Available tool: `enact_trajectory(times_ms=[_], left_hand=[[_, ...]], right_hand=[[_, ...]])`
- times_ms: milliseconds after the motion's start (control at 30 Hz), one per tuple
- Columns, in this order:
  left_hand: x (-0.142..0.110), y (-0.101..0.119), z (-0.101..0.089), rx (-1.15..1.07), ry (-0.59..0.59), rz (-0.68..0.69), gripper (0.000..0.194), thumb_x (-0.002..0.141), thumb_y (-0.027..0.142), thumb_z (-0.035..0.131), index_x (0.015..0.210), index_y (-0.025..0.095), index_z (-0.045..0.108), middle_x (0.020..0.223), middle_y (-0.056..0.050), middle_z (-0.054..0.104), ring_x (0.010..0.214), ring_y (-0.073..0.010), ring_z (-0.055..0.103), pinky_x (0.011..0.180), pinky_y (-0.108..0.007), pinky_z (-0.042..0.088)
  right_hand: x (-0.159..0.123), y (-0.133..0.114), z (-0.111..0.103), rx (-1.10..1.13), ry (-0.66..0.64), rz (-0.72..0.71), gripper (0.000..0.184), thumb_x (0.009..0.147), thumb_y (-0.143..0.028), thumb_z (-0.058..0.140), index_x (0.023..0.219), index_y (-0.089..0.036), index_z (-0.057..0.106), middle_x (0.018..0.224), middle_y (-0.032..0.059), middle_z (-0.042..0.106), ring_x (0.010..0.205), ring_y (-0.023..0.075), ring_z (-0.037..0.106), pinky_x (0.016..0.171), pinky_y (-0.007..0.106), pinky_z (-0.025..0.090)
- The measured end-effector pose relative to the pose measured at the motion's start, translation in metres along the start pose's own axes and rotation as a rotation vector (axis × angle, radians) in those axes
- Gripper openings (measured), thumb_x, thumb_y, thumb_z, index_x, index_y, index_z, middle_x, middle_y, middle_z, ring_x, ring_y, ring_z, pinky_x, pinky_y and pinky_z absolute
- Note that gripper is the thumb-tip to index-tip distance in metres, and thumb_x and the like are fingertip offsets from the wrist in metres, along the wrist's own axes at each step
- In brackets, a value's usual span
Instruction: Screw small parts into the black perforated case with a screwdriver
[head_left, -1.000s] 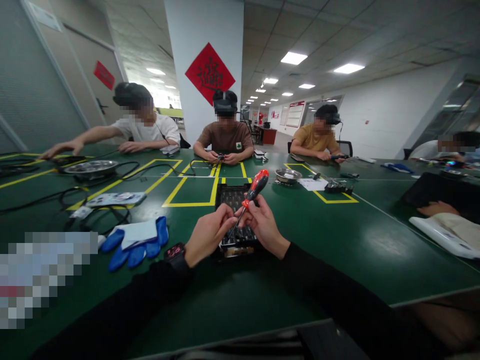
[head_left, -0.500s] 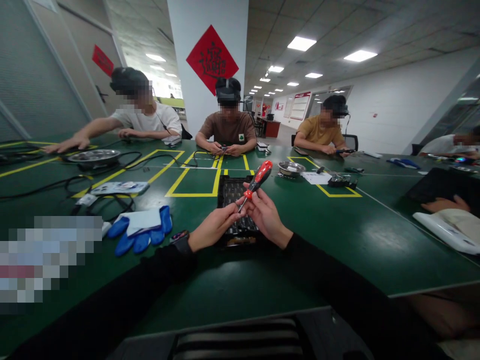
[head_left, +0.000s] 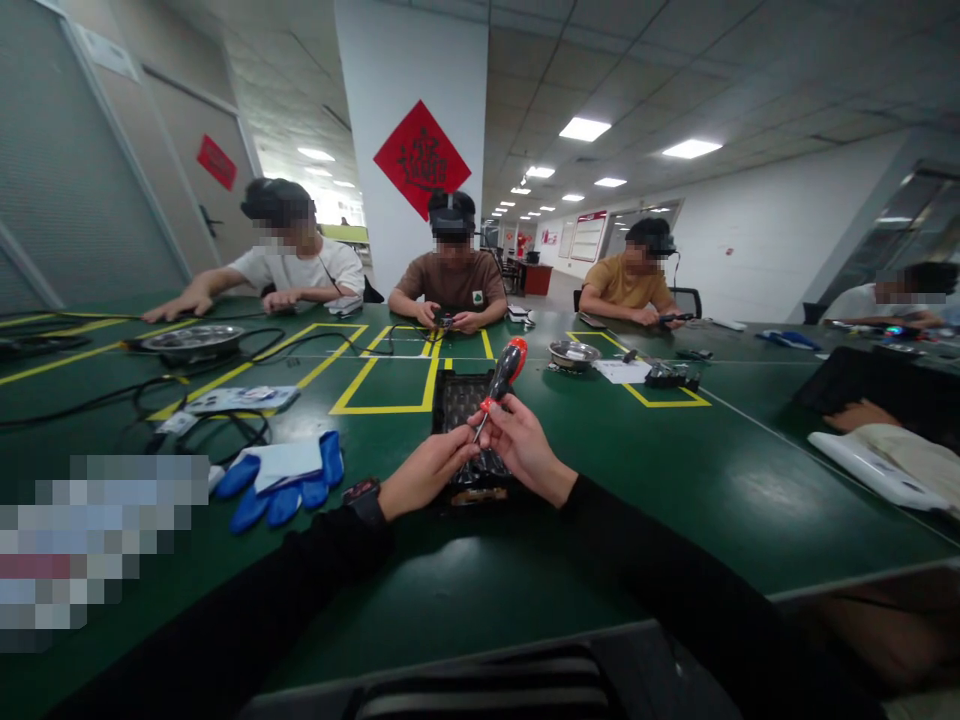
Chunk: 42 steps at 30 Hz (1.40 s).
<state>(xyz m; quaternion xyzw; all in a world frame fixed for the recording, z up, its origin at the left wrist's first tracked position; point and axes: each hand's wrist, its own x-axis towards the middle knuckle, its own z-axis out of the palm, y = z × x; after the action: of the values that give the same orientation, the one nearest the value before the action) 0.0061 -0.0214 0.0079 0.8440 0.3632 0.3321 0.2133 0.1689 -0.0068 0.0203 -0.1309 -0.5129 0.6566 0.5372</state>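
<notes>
A screwdriver point(head_left: 505, 374) with a red and black handle stands tilted, its handle up and leaning right, its thin metal shaft pointing down. My right hand point(head_left: 529, 450) grips it around the red collar and upper shaft. The fingers of my left hand point(head_left: 426, 474) are pinched together at the lower end of the shaft, and the tip is hidden there. Directly beneath both hands lies a black plastic case point(head_left: 447, 398) with a patterned inside, partly covered by them.
Blue and white gloves point(head_left: 283, 502) lie left of my arm, beside black cables point(head_left: 251, 432) and a pale blue flat item point(head_left: 241, 398). Metal bowls point(head_left: 574, 354) and small black parts point(head_left: 671, 377) sit farther off. Several people work around the green table point(head_left: 720, 480).
My view has tilted up slightly, so the scene sits lower in the frame. The screwdriver handle stands a little more upright; both hands keep their places on it.
</notes>
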Motion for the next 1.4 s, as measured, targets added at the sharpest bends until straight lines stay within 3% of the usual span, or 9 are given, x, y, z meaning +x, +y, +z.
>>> enact_trajectory(times_ms=[300, 533, 667, 933, 1200, 1400], left_hand=[[0.0002, 0.0013, -0.0013, 0.034, -0.01, -0.001, 0.029, 0.092, 0.038, 0.031, 0.078, 0.016, 0.044, 0.072, 0.002, 0.047, 0.065, -0.0107, 0.044, 0.061, -0.022, 0.035], [-0.0002, 0.0043, -0.001, 0.047, -0.005, 0.016, 0.029, 0.092, 0.038, 0.03, 0.081, 0.017, 0.046, 0.081, -0.001, 0.054, 0.073, -0.0129, 0.051, 0.068, -0.023, 0.039], [-0.0006, 0.0028, -0.0008, 0.056, -0.015, 0.022, 0.029, 0.093, 0.037, 0.029, 0.083, 0.017, 0.047, 0.083, -0.001, 0.056, 0.075, -0.0134, 0.052, 0.071, -0.024, 0.039], [-0.0025, -0.0009, -0.0001, 0.081, 0.006, 0.014, 0.027, 0.093, 0.035, 0.03, 0.083, 0.016, 0.047, 0.076, -0.001, 0.054, 0.067, -0.0121, 0.049, 0.064, -0.023, 0.037], [-0.0019, 0.0034, -0.0006, 0.035, 0.007, 0.026, 0.03, 0.092, 0.037, 0.031, 0.08, 0.016, 0.047, 0.079, 0.0, 0.054, 0.071, -0.0118, 0.05, 0.066, -0.022, 0.039], [-0.0022, 0.0048, -0.0016, 0.025, -0.01, 0.041, 0.03, 0.092, 0.037, 0.03, 0.085, 0.016, 0.049, 0.082, -0.001, 0.056, 0.072, -0.0125, 0.051, 0.069, -0.023, 0.04]], right_hand=[[0.0006, -0.0008, -0.0021, 0.051, 0.012, 0.089, 0.031, 0.085, -0.03, 0.05, 0.11, -0.014, 0.056, 0.091, 0.0078, 0.067, 0.062, 0.0107, 0.057, 0.062, 0.027, 0.049], [-0.0004, 0.0015, -0.0002, 0.025, -0.011, 0.031, 0.017, 0.08, -0.029, 0.059, 0.091, -0.018, 0.051, 0.082, 0.0023, 0.066, 0.056, 0.0088, 0.054, 0.055, 0.023, 0.048], [0.0, 0.0008, 0.0004, 0.019, -0.004, 0.025, 0.017, 0.08, -0.028, 0.059, 0.09, -0.018, 0.05, 0.082, 0.0023, 0.066, 0.055, 0.0084, 0.055, 0.054, 0.023, 0.048], [-0.0007, -0.0028, -0.0003, 0.019, -0.043, 0.101, 0.034, 0.087, -0.033, 0.044, 0.115, -0.015, 0.053, 0.094, 0.0085, 0.067, 0.064, 0.0119, 0.057, 0.059, 0.026, 0.049], [-0.0017, 0.0, 0.0014, -0.008, -0.036, 0.055, 0.019, 0.082, -0.032, 0.055, 0.095, -0.019, 0.051, 0.085, 0.0037, 0.066, 0.058, 0.0101, 0.054, 0.055, 0.025, 0.048], [-0.0013, 0.002, 0.0013, -0.012, -0.031, 0.034, 0.022, 0.079, -0.031, 0.061, 0.092, -0.019, 0.049, 0.084, 0.0018, 0.065, 0.056, 0.0084, 0.052, 0.054, 0.023, 0.047]])
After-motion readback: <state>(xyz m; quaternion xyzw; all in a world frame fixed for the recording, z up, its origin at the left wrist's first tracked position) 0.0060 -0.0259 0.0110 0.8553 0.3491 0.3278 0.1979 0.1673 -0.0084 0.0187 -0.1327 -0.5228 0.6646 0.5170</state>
